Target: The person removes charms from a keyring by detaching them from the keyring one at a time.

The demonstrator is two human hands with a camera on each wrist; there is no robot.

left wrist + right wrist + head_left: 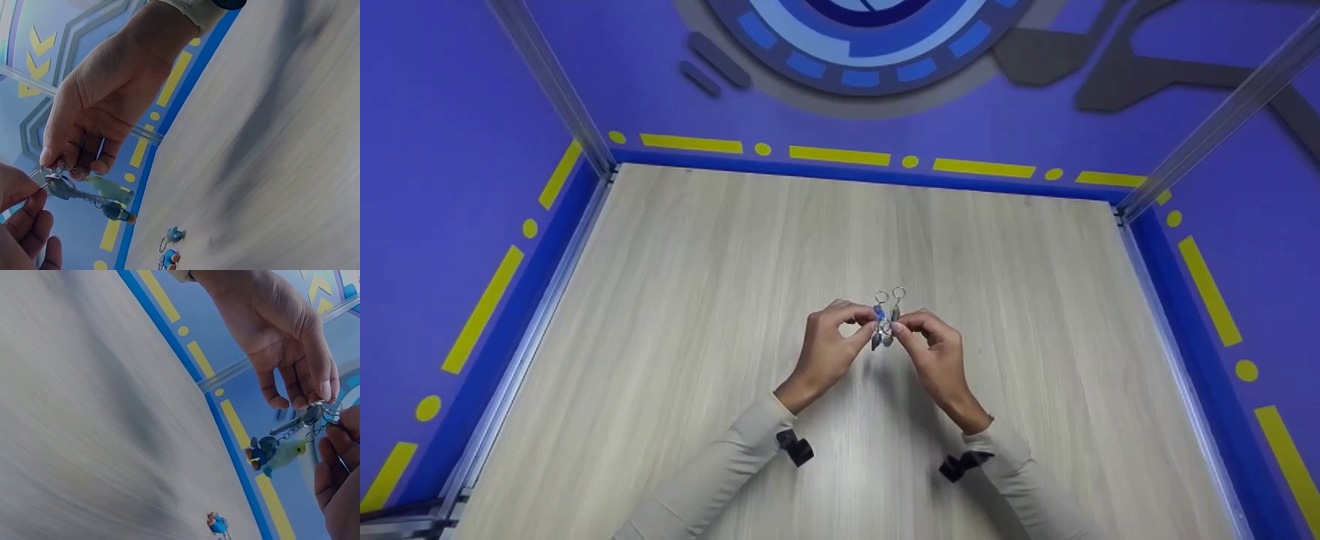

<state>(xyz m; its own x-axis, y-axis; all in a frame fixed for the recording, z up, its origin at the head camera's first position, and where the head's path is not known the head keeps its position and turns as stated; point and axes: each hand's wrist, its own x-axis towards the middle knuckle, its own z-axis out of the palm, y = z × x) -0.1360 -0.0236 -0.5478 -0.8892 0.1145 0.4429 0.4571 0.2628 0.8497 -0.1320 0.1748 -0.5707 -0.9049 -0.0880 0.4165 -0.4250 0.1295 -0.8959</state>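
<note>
Both hands meet over the middle of the table. My left hand point(831, 343) pinches metal rings between thumb and fingertips, and my right hand point(936, 351) pinches at the same rings from the other side. A silver key point(61, 188) hangs from the rings. Beside it dangle two small figure charms, a pale green one point(288, 454) and a blue one point(268, 446) with orange feet, on short chains. Just past the fingers in the head view lie two more keychains, their rings point(881, 297) pointing away; the left wrist view shows their blue figures point(175, 234) on the tabletop.
A light wood-grain table point(720, 247) stretches out around the hands. Blue panels point(840, 127) with yellow markings stand behind it and along both sides, framed by metal rails point(555, 82). Dark wrist cameras point(795, 448) sit at both sleeve cuffs.
</note>
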